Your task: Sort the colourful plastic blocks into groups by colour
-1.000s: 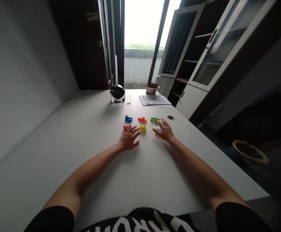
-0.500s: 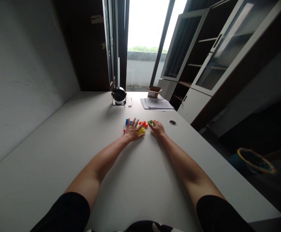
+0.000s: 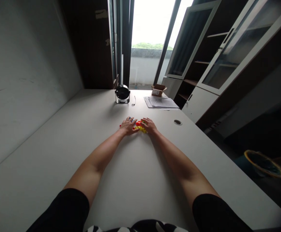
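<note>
My left hand [image 3: 127,126] lies low over the white table [image 3: 133,167], palm down with the fingers spread. Under and around it are small bright plastic-looking pieces whose kind I cannot make out. A bit of a blue piece [image 3: 131,119] peeks out by its fingertips, and a red piece [image 3: 120,125] by its outer edge. Between my hands sit an orange-red piece [image 3: 138,123] and yellow pieces [image 3: 141,129]. My right hand [image 3: 150,125] is open too, its fingers curved over the right side of the cluster, partly hiding a green piece.
Farther back stand a round black device in a silver frame [image 3: 122,93], a thin dark cord [image 3: 134,102], papers [image 3: 163,102] and an open cardboard box [image 3: 157,90]. A cable hole [image 3: 177,122] is at the right. A rimmed bin [image 3: 263,164] stands beyond the table's right edge.
My hands have come closer together around the pieces. The right hand moved left and now covers most of the green piece; the left hand shifted left. The view has turned slightly.
</note>
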{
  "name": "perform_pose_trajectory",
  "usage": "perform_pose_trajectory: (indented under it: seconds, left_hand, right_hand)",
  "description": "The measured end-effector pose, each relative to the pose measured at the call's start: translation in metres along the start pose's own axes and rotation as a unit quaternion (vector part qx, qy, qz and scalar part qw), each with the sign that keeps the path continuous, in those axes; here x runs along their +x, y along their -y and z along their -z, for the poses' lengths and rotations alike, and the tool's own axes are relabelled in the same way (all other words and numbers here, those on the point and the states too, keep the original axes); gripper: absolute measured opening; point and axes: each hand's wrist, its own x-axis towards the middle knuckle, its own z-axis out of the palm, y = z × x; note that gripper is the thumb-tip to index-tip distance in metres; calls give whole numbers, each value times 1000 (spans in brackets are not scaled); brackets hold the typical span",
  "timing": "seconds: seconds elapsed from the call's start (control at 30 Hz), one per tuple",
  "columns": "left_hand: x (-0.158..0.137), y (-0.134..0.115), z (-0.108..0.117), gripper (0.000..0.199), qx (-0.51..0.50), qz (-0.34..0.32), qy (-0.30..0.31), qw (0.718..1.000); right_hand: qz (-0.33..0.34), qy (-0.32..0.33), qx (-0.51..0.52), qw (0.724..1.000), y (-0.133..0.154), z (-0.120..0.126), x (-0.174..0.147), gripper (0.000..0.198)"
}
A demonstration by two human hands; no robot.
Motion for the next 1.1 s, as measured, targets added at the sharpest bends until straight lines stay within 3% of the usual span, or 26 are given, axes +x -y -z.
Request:
perform_pose_trajectory:
  seconds: [0.27,0.57,0.73,0.87,1.1]
  left_hand:
    - [-33,15,11,59,-13,0,-72,997]
    - [-60,41,22,40,-12,54,-96,994]
    - [-71,60,23,33,-17,118,-114,986]
    - [-72,62,23,31,-2,159,-123,980]
    - [-77,48,27,43,-3,85,-87,993]
  right_hand:
    - [-24,-53,54,997,46,-21,5,26]
    - [38,-64,146,986,87,-35,1,33]
    - [-20,-85,101,991,84,-40,0,34]
    - [-4,-19,55,998,78,-43,1,40]
    - [3,-32,85,996,78,-50,3,23]
